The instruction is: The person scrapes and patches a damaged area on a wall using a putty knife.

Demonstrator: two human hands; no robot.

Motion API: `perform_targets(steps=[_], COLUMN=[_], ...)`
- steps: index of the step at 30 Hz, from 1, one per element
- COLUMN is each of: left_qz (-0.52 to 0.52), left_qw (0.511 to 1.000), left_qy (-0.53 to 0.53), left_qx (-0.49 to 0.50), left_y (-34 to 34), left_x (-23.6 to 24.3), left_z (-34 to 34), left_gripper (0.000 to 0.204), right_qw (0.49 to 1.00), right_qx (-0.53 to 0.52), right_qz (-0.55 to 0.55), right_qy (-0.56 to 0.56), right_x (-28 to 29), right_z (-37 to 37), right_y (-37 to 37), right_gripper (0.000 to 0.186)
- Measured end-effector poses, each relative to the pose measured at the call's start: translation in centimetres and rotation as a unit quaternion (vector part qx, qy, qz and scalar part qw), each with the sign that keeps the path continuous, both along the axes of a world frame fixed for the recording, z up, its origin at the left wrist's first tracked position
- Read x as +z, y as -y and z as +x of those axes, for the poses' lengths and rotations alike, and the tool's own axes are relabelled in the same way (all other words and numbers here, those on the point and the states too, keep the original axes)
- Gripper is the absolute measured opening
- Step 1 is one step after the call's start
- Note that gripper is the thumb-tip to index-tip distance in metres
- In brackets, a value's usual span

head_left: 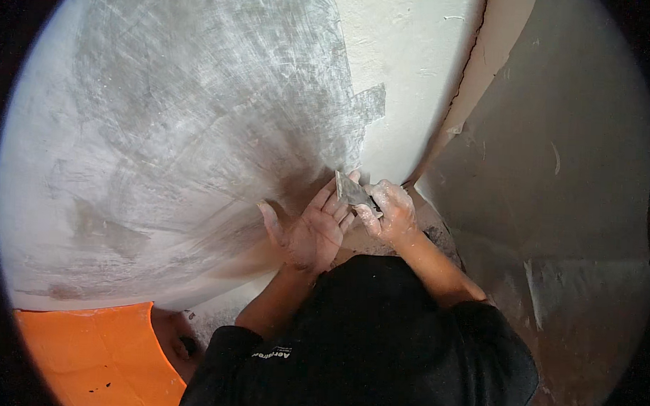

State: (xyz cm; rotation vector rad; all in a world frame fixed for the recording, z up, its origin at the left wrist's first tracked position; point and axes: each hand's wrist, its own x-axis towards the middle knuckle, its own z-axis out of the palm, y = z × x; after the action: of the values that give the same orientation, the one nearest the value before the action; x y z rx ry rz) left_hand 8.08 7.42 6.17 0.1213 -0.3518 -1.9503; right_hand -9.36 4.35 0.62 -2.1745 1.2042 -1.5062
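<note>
My right hand [393, 211], dusted with white, is closed round the handle of a putty knife [352, 192] with a flat grey blade. The blade reaches left to the fingers of my left hand [313, 231] and covers part of them. That left hand is palm up, thumb and fingers stretched out, with whitish smears on the skin. Whether the blade presses on the fingers I cannot tell. Just beyond both hands stands a wall [221, 92] with a broad grey, streaky coat; its edge against the white surface [401, 70] is ragged.
A dark crack [467, 61] runs down the corner right of the white surface. Dull grey sheeting [562, 168] hangs at the right. An orange sheet [98, 352] lies at the lower left. Between my arms and the wall, some dusty floor [221, 314] shows.
</note>
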Motion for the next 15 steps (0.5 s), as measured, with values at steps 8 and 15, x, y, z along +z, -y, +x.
perform_targets(steps=[8,15], left_qz=[0.013,0.008], left_qw=[1.0,0.999], left_qy=[-0.027,0.04], left_qx=[0.004,0.029], left_y=[0.0,-0.2], left_x=[-0.6,-1.1], left_z=[0.5,1.3], left_gripper=[0.144,0.144], right_qw=[1.0,0.998], right_qx=[0.001,-0.06], right_qz=[-0.005,-0.025], right_qy=[-0.017,-0.012], right_x=[-0.3,-1.1], right_z=[-0.3,-1.7], right_y=[0.1,0.6], right_gripper=[0.033,0.039])
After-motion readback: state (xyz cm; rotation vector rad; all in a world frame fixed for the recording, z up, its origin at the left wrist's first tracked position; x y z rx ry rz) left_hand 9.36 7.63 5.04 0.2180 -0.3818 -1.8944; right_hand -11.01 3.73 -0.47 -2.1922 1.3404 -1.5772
